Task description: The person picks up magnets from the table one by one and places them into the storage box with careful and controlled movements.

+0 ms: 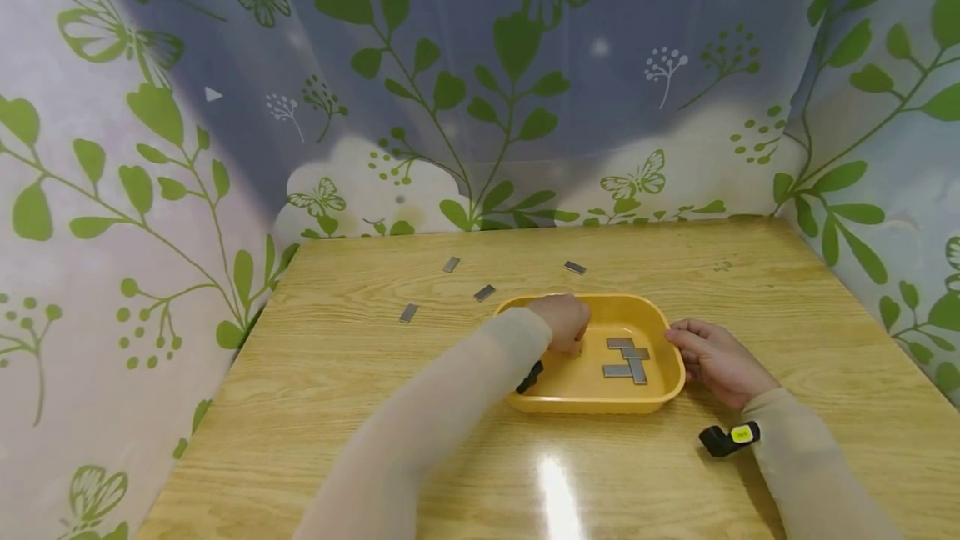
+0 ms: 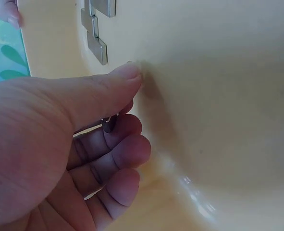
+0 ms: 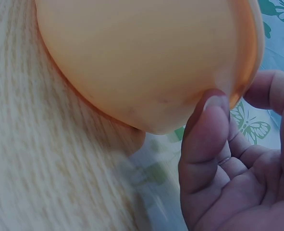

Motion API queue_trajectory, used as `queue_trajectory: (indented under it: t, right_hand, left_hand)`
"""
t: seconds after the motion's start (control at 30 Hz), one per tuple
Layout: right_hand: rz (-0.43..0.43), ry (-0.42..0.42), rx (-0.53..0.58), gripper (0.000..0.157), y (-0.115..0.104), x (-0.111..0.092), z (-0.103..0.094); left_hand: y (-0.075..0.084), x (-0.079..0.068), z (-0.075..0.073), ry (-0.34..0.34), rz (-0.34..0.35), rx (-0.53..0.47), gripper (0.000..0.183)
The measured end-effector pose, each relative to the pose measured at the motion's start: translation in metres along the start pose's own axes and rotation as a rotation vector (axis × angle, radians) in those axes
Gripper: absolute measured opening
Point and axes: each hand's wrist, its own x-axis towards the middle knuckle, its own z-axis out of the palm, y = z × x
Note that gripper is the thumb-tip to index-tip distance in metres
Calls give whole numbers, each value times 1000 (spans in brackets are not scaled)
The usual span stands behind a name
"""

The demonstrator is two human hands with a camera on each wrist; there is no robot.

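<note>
A yellow plastic basin [image 1: 585, 403] stands on the wooden table. My left hand [image 1: 561, 322] reaches down inside its left half. In the left wrist view, the thumb and curled fingers pinch a small metal bar [image 2: 109, 123], mostly hidden by them. Several flat grey metal bars [image 1: 636, 369] lie close together on the basin floor, right of that hand; in the left wrist view these bars [image 2: 97, 45] show beyond the thumb. At the basin's right end, my right hand [image 1: 723, 361] grips the rim [image 3: 247, 57] between thumb and fingers.
Beyond the basin, several more grey bars lie scattered on the table [image 1: 337, 407], one of them a metal bar [image 1: 575, 267] behind the basin, another a metal bar [image 1: 408, 312] off to the left. A patterned curtain [image 1: 465, 123] encloses the table's back and sides.
</note>
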Motion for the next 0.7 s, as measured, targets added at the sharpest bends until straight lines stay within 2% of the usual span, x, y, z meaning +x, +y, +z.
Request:
queue_trajectory:
  t: [0.17,0.4,0.63,0.7]
  right_hand:
    - [2,-3,2,41,0,1,-1]
    - [2,-3,4,43,0,1,-1]
    - [2,-2,-3,41,1,1,-1]
    - [4,2,-1,40,1,1,0]
  left_hand:
    - [0,-1,1,1,10,-25,12]
    - [3,-1,2,17,25,9,12]
    - [7,3,5,27,12,19,14]
    - [8,4,6,36,9,18,10]
